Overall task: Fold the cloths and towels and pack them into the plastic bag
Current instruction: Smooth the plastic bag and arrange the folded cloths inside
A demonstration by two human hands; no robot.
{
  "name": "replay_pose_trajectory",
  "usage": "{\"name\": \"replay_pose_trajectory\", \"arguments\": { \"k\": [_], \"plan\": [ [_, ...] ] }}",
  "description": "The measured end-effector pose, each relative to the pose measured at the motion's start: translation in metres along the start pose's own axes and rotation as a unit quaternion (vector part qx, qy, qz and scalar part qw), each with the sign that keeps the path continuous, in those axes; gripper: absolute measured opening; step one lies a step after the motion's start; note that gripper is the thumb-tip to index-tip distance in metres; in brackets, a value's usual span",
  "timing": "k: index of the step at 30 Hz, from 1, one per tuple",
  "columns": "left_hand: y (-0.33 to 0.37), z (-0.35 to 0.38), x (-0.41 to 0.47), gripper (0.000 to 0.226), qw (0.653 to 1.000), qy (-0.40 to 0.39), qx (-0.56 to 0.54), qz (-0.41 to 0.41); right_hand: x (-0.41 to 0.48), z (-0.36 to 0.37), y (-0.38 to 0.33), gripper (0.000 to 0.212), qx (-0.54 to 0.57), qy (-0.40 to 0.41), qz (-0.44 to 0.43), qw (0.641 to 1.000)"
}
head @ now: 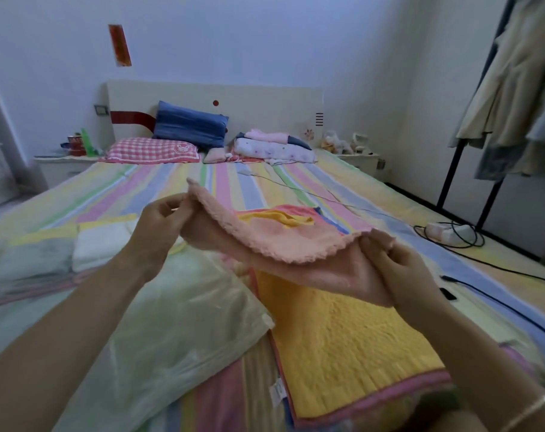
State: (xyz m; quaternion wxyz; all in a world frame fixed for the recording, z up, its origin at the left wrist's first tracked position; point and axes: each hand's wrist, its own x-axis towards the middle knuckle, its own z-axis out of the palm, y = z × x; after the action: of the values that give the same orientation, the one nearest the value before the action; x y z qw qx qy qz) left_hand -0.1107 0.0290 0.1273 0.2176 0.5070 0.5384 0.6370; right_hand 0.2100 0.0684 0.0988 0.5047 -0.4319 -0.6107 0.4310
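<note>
A fluffy peach-pink cloth (pixel 274 241) hangs stretched in the air above the bed. My left hand (pixel 162 219) pinches its far left corner and my right hand (pixel 399 266) pinches its right corner. Under it a yellow quilted towel with a pink border (pixel 343 341) lies flat on the bed, with further yellow and pink cloths (pixel 283 218) piled just beyond. The clear plastic bag (pixel 177 319) lies flat on the bed to the left, below my left forearm. A folded white towel (pixel 99 241) sits left of it.
The striped bedsheet (pixel 233 185) covers a wide bed. Pillows (pixel 152 149) and folded bedding (pixel 274 148) sit at the headboard. A power strip (pixel 446 232) with black cables lies at the bed's right edge. Clothes hang on a black rack (pixel 514 88) at the right.
</note>
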Motion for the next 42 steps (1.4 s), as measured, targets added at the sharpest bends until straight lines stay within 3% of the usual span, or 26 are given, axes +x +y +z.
{"name": "replay_pose_trajectory", "arguments": {
  "k": [2,5,7,10,16,19,22,27,30,34,42],
  "plan": [
    [0.014,-0.007,-0.012,0.023,0.998,-0.056,-0.011,-0.02,-0.006,-0.003,-0.019,0.032,0.003,-0.096,0.037,0.995],
    [0.016,-0.013,-0.026,0.057,0.977,-0.185,0.036,-0.103,-0.007,-0.008,-0.033,0.041,-0.037,-0.244,0.099,0.964],
    [0.001,-0.014,-0.029,0.043,0.959,-0.218,0.089,-0.158,-0.001,-0.009,-0.028,0.041,-0.073,-0.276,0.145,0.947],
    [-0.04,-0.016,-0.025,0.031,0.943,-0.2,0.194,-0.184,0.015,-0.007,0.003,0.032,-0.114,-0.234,0.197,0.945],
    [-0.118,0.008,-0.002,0.019,0.932,-0.147,0.203,-0.261,0.05,-0.005,0.085,0.016,-0.206,-0.109,0.174,0.957],
    [-0.142,0.027,0.027,0.02,0.947,-0.111,0.188,-0.236,0.073,0.001,0.105,0.02,-0.2,-0.054,0.163,0.965],
    [-0.153,0.053,0.066,0.023,0.961,-0.077,0.181,-0.194,0.105,0.004,0.118,0.01,-0.181,-0.003,0.129,0.975],
    [-0.182,0.091,0.13,0.02,0.964,-0.049,0.202,-0.167,0.168,0.01,0.15,0.014,-0.231,0.065,0.128,0.962],
    [-0.214,0.105,0.152,0.023,0.95,-0.054,0.246,-0.185,0.198,0.012,0.178,0.014,-0.245,0.072,0.157,0.954],
    [-0.246,0.109,0.158,0.024,0.919,-0.086,0.267,-0.276,0.215,0.014,0.207,0.016,-0.213,0.038,0.193,0.957],
    [-0.248,0.112,0.171,0.017,0.898,-0.101,0.268,-0.334,0.21,0.02,0.205,0.011,-0.117,0.019,0.203,0.972]
  ]
}}
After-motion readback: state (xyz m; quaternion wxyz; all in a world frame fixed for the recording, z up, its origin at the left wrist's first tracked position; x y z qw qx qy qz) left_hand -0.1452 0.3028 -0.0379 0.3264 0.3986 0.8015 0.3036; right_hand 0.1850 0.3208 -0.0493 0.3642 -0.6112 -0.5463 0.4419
